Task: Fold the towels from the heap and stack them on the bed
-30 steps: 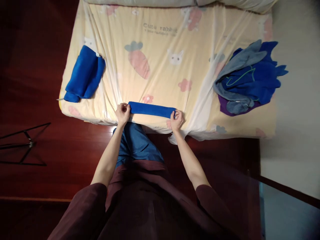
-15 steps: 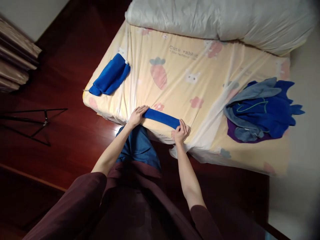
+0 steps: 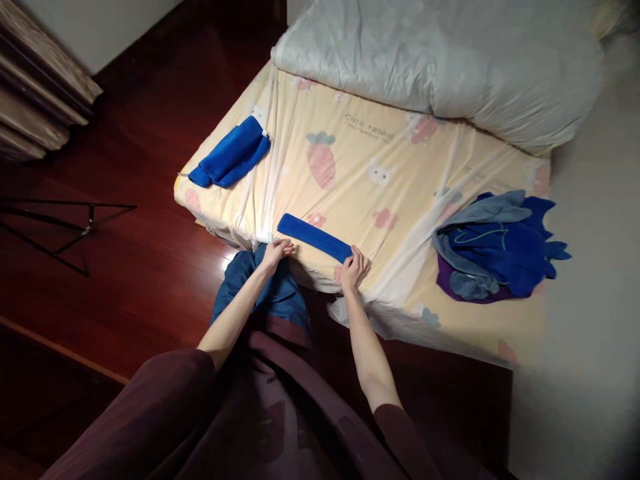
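A blue cloth (image 3: pixel 314 238), folded into a long narrow strip, lies slantwise near the front edge of the bed. My right hand (image 3: pixel 355 269) has its fingers curled over the strip's right end. Just below the left end is my left hand (image 3: pixel 277 255), off the cloth, its fingers loosely bent with nothing in them. Farther left on the bed lies a blue rolled or folded cloth (image 3: pixel 233 153) with a small white tag. A heap of blue, grey and purple clothes (image 3: pixel 500 247) sits on the right side.
The bed (image 3: pixel 350 180) has a yellow sheet printed with rabbits and strawberries, partly under a sheer white layer. A thick pale quilt (image 3: pixel 450 60) is bunched along the back. Black tripod legs (image 3: pixel 75 230) stand on the dark red floor (image 3: pixel 150 293). A curtain (image 3: pixel 40 87) hangs at the left.
My left hand has let go of the strip's left end and drawn back toward me. My right hand stays at the right end. The view has shifted slightly.
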